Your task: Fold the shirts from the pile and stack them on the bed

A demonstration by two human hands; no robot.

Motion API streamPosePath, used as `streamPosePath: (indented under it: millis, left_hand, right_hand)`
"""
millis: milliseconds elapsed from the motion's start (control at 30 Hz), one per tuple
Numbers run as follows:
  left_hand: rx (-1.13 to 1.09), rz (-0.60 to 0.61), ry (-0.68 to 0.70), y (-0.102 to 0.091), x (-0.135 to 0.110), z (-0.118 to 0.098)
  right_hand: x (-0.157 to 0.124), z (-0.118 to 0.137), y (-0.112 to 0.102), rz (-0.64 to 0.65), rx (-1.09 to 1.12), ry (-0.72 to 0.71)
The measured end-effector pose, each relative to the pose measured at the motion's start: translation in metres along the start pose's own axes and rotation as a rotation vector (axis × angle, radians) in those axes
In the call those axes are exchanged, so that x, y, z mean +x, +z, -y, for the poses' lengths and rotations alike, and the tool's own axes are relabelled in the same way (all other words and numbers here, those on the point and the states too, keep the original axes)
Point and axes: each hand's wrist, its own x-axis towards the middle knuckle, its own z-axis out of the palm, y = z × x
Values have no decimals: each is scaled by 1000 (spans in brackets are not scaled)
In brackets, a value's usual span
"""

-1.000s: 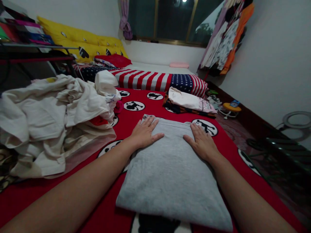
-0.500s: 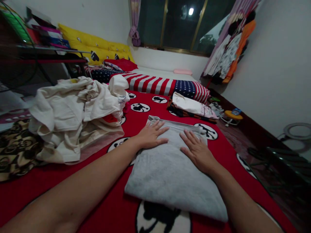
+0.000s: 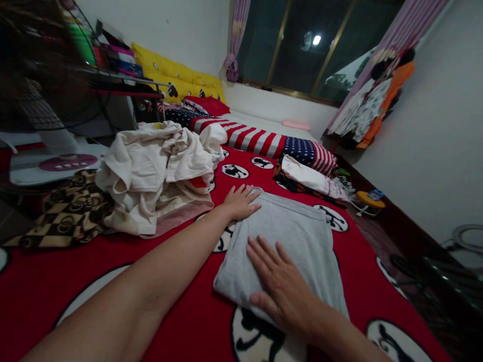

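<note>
Red bedspread: by its far left edge, white clothes lie crumpled, unfolded; mid-spread, the left hand, fingers spread, touches the far left corner of a grey garment, apparently folded flat; the right hand lies flat, fingers parted, nearer its front edge. Toward the far right edge, a stack looks already folded.

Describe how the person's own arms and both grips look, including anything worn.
The bare, sleeveless left forearm and bare, sleeveless right forearm show no watch or bracelet. The ungloved human left grip and ungloved human right grip show no rings.
</note>
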Motion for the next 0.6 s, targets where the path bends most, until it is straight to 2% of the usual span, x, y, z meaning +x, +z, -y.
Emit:
streamPosePath:
  millis: [67, 133, 233, 333, 400, 467, 533, 600]
  left_hand:
    - [-1, 11, 6, 0, 0, 1]
    - [-9, 17, 14, -1, 1, 3]
    - [-33, -3, 25, -1, 1, 5]
    - [-98, -44, 37, 1, 1, 8]
    - [-210, -107, 42, 3, 3, 11]
    - [-349, -193, 33, 5, 5, 13]
    - [-462, -284, 5, 5, 7, 15]
    - [-536, -365, -36, 5, 10, 17]
  right_hand:
    - [-8, 25, -2, 133, 96, -124]
    - [-21, 33, 0, 147, 80, -134]
    - [-41, 24, 12, 0, -118, -40]
    - [-51, 13, 29, -150, -282, -61]
    - [-51, 10, 36, -230, -298, -94]
    - [-47, 9, 34, -299, -209, -97]
    - [-40, 6, 21, -351, -34, 9]
    - [-31, 0, -2, -415, 152, 239]
